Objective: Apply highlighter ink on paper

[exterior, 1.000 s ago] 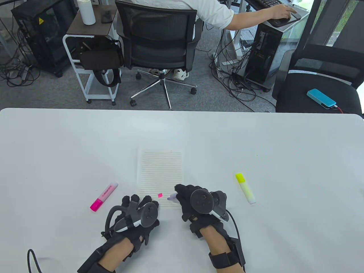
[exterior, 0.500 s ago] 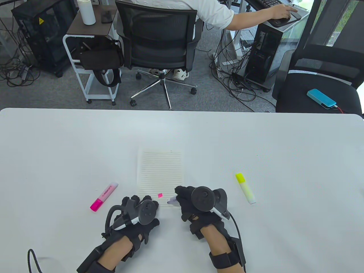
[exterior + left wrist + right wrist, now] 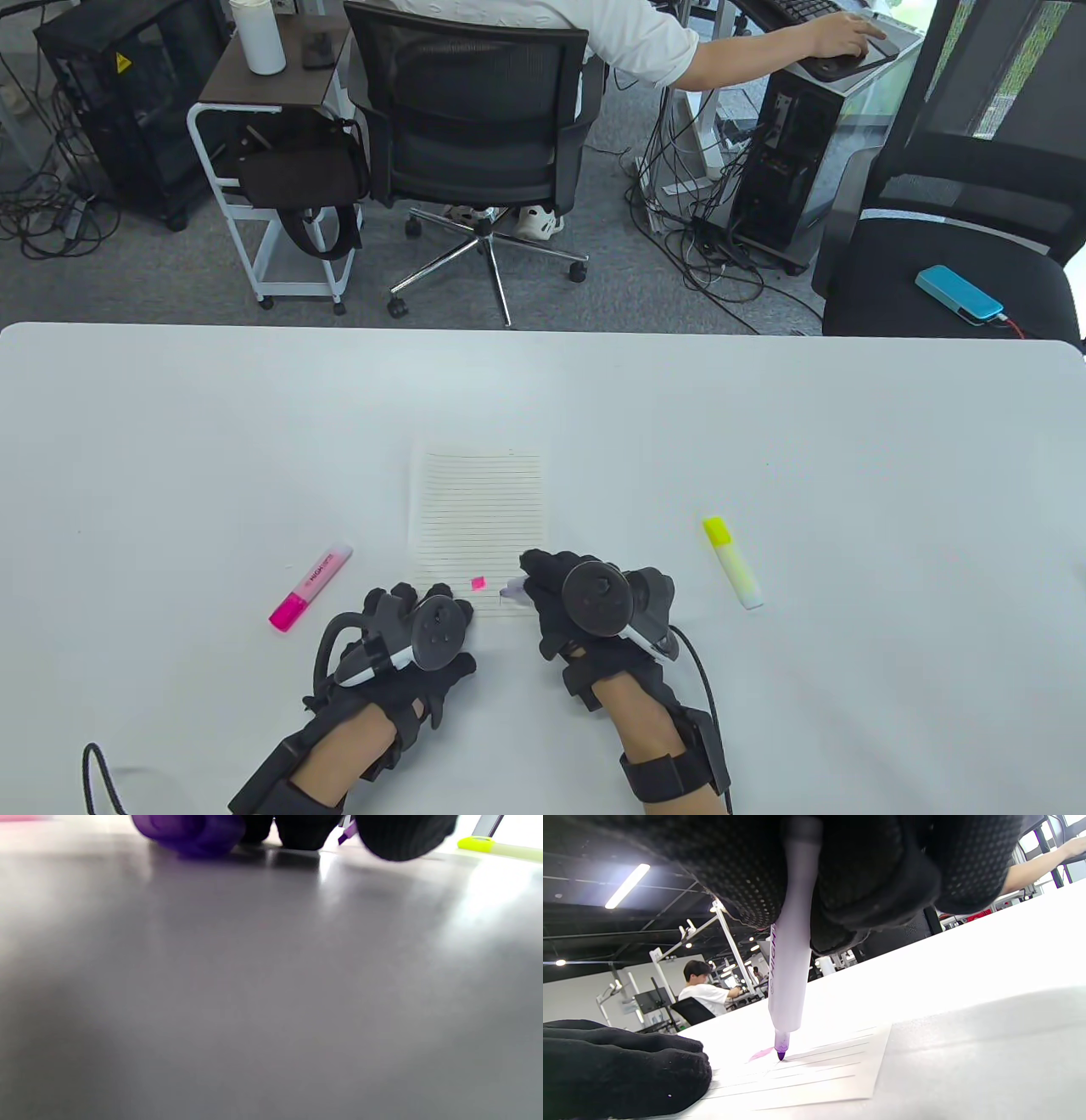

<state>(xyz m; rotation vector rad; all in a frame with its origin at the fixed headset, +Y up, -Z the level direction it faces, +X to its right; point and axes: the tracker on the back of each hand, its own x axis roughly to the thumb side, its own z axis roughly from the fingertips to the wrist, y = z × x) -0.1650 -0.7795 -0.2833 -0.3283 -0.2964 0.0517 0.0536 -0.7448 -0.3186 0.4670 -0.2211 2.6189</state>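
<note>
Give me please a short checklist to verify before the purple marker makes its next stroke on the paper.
1. Right hand grips the purple marker: ok.
2. Marker uncapped, tip at the paper: ok.
3. Left hand rests on the paper's near corner: ok.
4. Free lines beside the pink mark: ok.
5. Purple ink already laid down: cannot tell.

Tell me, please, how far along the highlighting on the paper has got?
Done: a small pink mark already sits on the lined paper, and the pink highlighter lies capped on the table. In hand: the right hand grips the purple highlighter, its tip down at the sheet beside the pink mark; the left hand rests on the paper's near corner. No purple ink shows yet. Left: the yellow highlighter lies capped and untouched.
</note>
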